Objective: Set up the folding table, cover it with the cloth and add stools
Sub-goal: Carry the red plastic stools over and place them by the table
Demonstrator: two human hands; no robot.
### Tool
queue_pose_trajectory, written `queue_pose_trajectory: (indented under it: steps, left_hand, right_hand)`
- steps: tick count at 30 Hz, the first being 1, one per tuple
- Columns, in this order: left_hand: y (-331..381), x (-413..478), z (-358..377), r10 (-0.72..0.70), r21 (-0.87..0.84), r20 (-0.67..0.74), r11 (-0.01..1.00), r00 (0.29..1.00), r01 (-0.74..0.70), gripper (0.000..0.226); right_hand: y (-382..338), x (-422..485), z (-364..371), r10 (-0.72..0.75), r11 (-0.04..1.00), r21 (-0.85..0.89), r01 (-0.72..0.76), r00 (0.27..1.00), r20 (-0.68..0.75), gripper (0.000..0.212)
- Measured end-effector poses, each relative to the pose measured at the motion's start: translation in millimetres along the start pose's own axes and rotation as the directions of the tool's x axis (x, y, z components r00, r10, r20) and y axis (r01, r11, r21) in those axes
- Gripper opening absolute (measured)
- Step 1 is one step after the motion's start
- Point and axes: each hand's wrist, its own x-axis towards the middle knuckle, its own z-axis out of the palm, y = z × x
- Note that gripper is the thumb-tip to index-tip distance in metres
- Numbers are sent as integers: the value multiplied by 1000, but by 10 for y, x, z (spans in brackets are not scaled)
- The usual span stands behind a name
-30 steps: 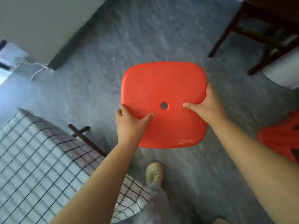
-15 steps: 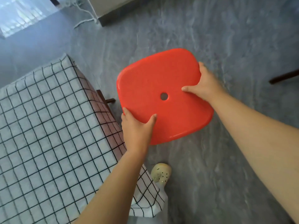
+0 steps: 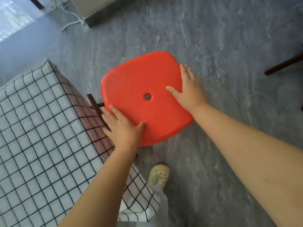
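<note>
Since half a second ago, both grips have flattened out and the stool sits lower. The checked cloth [image 3: 41, 128] covers the tabletop. The left hand [image 3: 123, 128] lies open on the near-left corner of the red plastic stool [image 3: 139, 82], which is just beside the table corner. The right hand [image 3: 188, 90] is flat and open on the seat's right side. Step: placing a stool. Next: let go and probably fetch another. The stool's legs are hidden under the seat, so floor contact is unclear.
</note>
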Motion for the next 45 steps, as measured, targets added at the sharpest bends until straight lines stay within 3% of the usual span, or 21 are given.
queue_pose_trajectory:
  steps: [3,6,9,12,19,26,29,31,34,38,41,45]
  left_hand:
    - [398,-139,34,274,59,-66,961,960,-270,110]
    - [1016,-510,236,518,107,-30,852,855,-513,97]
    - [1624,-1084,580,662,100,65,740,746,-665,90]
    - [2184,-1849,1031,778,107,144,602,611,-792,83]
    - [3307,-4140,2370,898,37,340,283,279,-958,79]
    - [4121,-6288,3965,855,-17,517,-28,-33,-999,82]
    - [4370,-6800,4520,829,21,544,-170,-131,-985,79]
    - [4501,-6994,4826,810,53,570,-201,-135,-978,77]
    - [4638,-7091,5144,782,107,618,-178,-75,-978,81]
    - [4731,-7056,5345,757,208,653,-158,17,-965,88]
    - [4793,-7059,5448,763,163,643,-42,74,-986,96]
    - [4872,-7110,5572,716,-47,688,209,120,-977,102]
  right_hand:
    - [275,-371,-231,41,998,60,-31,984,-171,79]
    - [941,-853,-629,110,994,7,-112,955,-274,83]
    - [1798,-1470,-1084,212,969,-43,-241,914,-346,88]
    - [2648,-2212,-1569,403,897,15,-441,806,-434,90]
    - [4707,-4359,-2532,706,652,167,-740,511,-490,89]
    - [6318,-6372,-3030,844,396,260,-881,237,-481,88]
    - [6714,-6935,-3009,899,296,332,-896,143,-414,86]
    - [6892,-7213,-2929,917,260,367,-893,109,-383,87]
    - [7069,-7442,-2792,937,224,430,-875,72,-342,87]
    - [7283,-7464,-2691,933,258,396,-881,121,-339,91]
    - [7430,-7378,-2719,946,261,507,-821,113,-304,97]
    - [7553,-7307,-2770,965,233,707,-668,72,-251,112]
